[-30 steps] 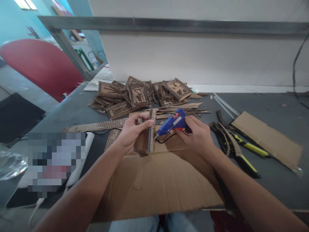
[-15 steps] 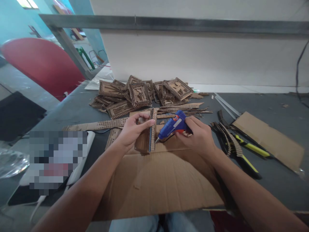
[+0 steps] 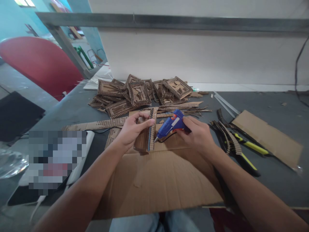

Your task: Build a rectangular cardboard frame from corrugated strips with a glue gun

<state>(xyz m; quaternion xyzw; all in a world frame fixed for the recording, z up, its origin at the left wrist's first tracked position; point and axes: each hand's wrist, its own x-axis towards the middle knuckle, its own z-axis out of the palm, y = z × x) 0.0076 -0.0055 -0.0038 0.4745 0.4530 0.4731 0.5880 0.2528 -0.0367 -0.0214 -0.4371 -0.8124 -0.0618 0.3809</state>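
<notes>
Held on edge between the thumb and fingers of my left hand (image 3: 136, 130) is a cardboard piece (image 3: 151, 141) with a corrugated strip along its side. My right hand (image 3: 199, 133) is wrapped round the handle of a blue glue gun (image 3: 169, 125). The gun's metal nozzle points down and left, at or very close to the lower part of the corrugated edge; contact cannot be made out. Beneath both hands lies a large brown cardboard sheet (image 3: 154, 183).
Behind my hands is a pile of small corrugated cardboard frames (image 3: 140, 93), with loose strips (image 3: 183, 106) before it. Yellow-and-black cutters (image 3: 251, 145), clear glue sticks (image 3: 225, 103) and a cardboard panel (image 3: 267, 138) lie right. A blurred-out device (image 3: 58, 161) with cables lies left.
The glue gun has shifted slightly left and its nozzle sits close to the same corrugated edge. My left hand keeps its hold on the cardboard piece. The whole view has moved a little.
</notes>
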